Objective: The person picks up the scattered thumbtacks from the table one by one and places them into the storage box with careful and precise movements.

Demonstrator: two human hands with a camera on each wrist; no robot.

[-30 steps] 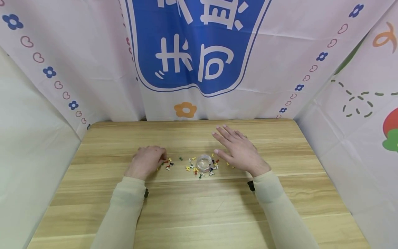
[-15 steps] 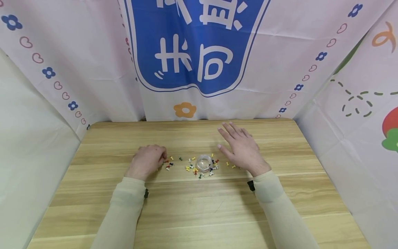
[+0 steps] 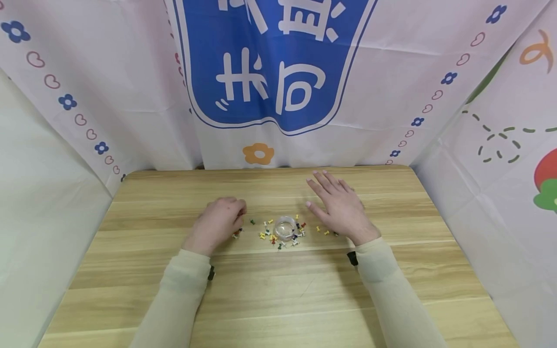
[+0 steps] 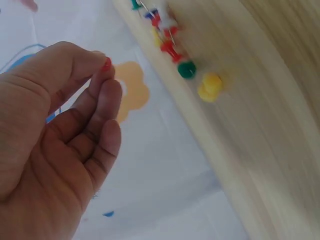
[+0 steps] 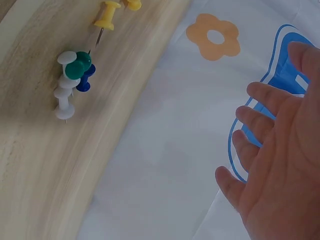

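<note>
Between thumb and index finger, my left hand [image 4: 65, 120] pinches a red push pin [image 4: 107, 64]; most of the pin is hidden by the fingertips. In the head view this left hand [image 3: 217, 223] hovers over a small group of push pins [image 3: 237, 234] left of centre. A small clear round dish [image 3: 285, 228] stands mid-table, with several yellow, white, red, blue and green push pins [image 3: 273, 239] scattered around it. My right hand [image 3: 341, 210] is spread with straight fingers to the right of the dish and holds nothing; the right wrist view shows its palm [image 5: 280, 145].
Yellow push pins [image 3: 327, 233] lie beside the right hand. White, green and blue push pins [image 5: 72, 72] form a cluster in the right wrist view. The wooden table [image 3: 278, 299] ends at a hanging white printed cloth [image 3: 374, 87], with more cloth at both sides.
My left hand has lifted and shifted right, toward the dish. Earlier it was down at the left pins. The right hand has drawn slightly right, away from the dish.
</note>
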